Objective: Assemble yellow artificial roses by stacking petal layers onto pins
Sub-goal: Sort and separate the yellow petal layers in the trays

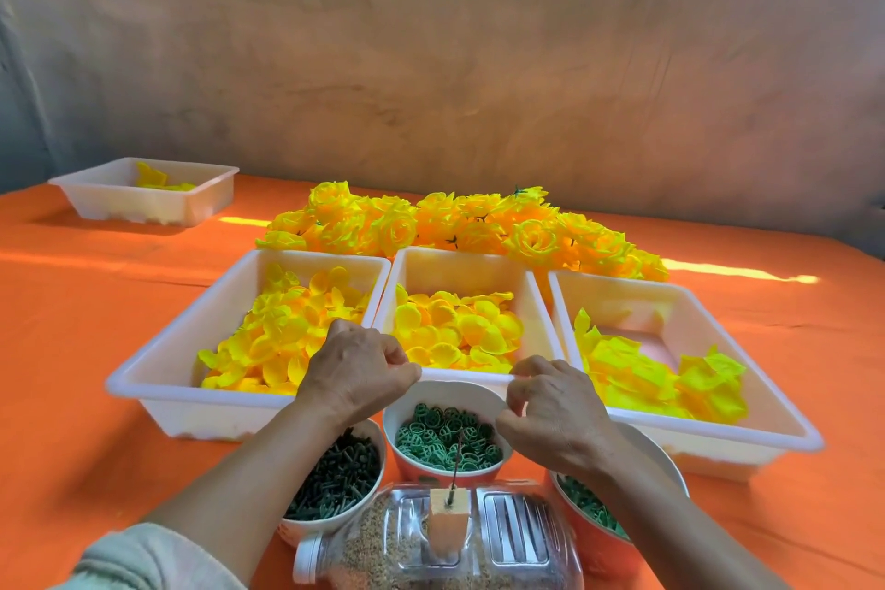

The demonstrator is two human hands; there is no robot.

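My left hand (357,374) and my right hand (550,407) hover side by side over a bowl of green plastic rings (448,441), fingers curled, with nothing visible in either. A thin pin (457,460) stands upright in a small wooden block (448,515) on a clear plastic bottle (431,551) lying at the near edge; the pin is bare. Three white trays behind the bowls hold yellow petals: left petals (277,335), middle petals (459,331), right petals (637,378). A heap of finished yellow roses (455,225) lies behind the trays.
A bowl of dark green stems (335,479) sits under my left forearm, and another bowl of green parts (589,508) under my right wrist. A fourth white tray (119,201) with a few petals stands far left. Orange cloth (72,350) covers the table; a wall is behind.
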